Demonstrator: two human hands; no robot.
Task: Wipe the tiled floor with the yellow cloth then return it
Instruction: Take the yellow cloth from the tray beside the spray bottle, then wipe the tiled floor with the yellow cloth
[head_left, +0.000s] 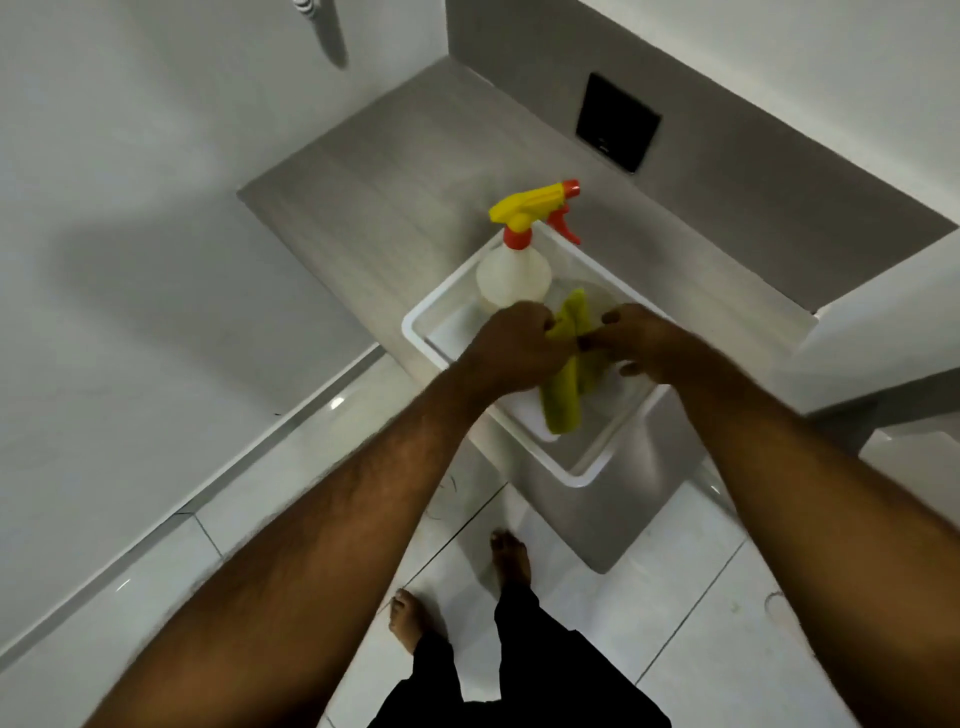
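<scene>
The yellow cloth (563, 389) hangs folded over the white tray (576, 475), which sits on a grey ledge. My left hand (511, 348) pinches the cloth's upper left part. My right hand (641, 340) grips the cloth from the right side. Both hands are over the tray. The cloth's lower end droops down into the tray. The white tiled floor (675, 597) lies below, with my bare feet on it.
A spray bottle (514, 270) with a yellow and red trigger head stands in the tray's far corner, just beyond my left hand. The grey ledge (374, 171) runs along the wall. A black square plate (617, 122) is set in the wall above it.
</scene>
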